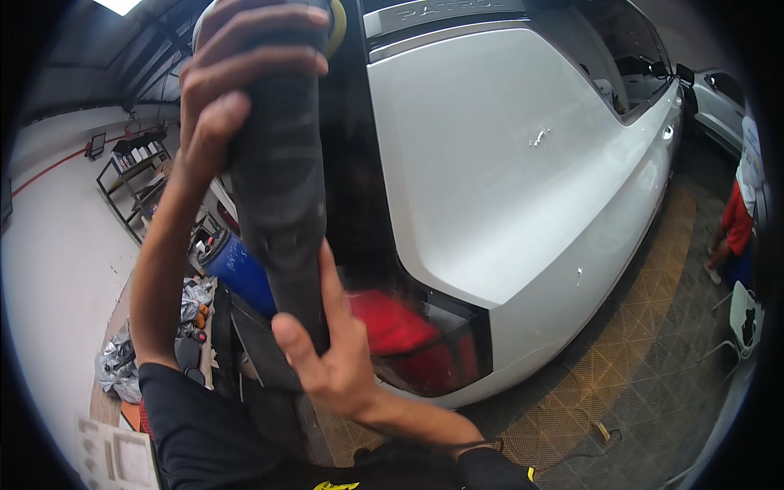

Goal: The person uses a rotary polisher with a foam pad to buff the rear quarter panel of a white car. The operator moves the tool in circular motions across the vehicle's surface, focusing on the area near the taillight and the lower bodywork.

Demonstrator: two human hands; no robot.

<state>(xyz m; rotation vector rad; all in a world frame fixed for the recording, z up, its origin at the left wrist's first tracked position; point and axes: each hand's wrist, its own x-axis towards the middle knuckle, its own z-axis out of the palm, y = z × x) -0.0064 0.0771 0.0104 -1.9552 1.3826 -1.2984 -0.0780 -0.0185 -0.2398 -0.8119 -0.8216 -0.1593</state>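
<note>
A black car polisher (282, 180) stands nearly upright in front of me, its yellow pad (336, 28) showing at the top beside the car. My left hand (237, 73) is closed over the polisher's head, with the fingers wrapped across it. Lower down, my right hand (339, 367) grips the tail end, thumb on one side and fingers on the other. The pad's contact with the car is hidden. Just right of the tool is the rear corner of a white car (474, 163), with a dark glossy strip (351, 163) and a red tail light (408, 327).
Whitish smears (539, 137) mark the white panel. At left are a blue drum (237, 265), a shelf rack (126, 184) and a cluttered bench with plastic bags (118, 363). Another person (739, 196) in red stands at far right, near a chair (743, 327). A cable (604, 433) lies on the floor.
</note>
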